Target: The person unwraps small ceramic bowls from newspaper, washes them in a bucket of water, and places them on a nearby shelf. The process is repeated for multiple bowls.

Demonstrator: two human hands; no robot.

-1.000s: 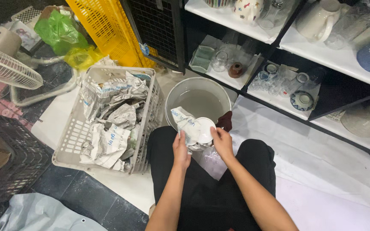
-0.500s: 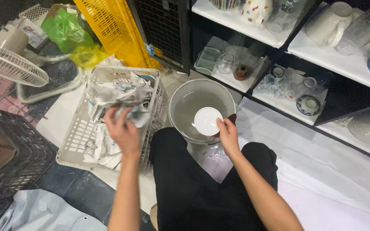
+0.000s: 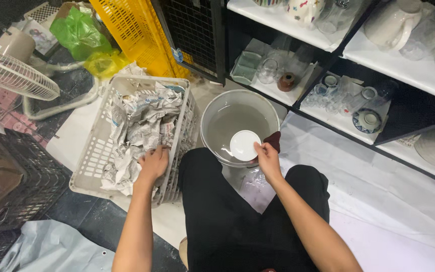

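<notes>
My right hand (image 3: 267, 157) holds a small white dish (image 3: 245, 145) by its rim over a grey bucket (image 3: 212, 108) of cloudy water. A dark red cloth (image 3: 273, 140) lies on the bucket's rim beside that hand. My left hand (image 3: 153, 163) rests on crumpled newspaper bundles (image 3: 142, 121) at the near edge of a white plastic basket (image 3: 94, 156). I cannot tell whether its fingers grip a bundle. I sit with black trousers (image 3: 237, 221) between basket and bucket.
Low black shelves (image 3: 298, 108) with white boards hold glasses, small bowls (image 3: 368, 120) and a white jug (image 3: 391, 25). A yellow crate (image 3: 132, 35), green bag (image 3: 79, 32) and white fan (image 3: 11, 70) stand at the back left. A black crate (image 3: 21, 176) sits at my left.
The newspaper wrapping left the dish; my left hand carried it to the basket and then drew back to the basket's near edge. My right hand holds the bare dish over the bucket.
</notes>
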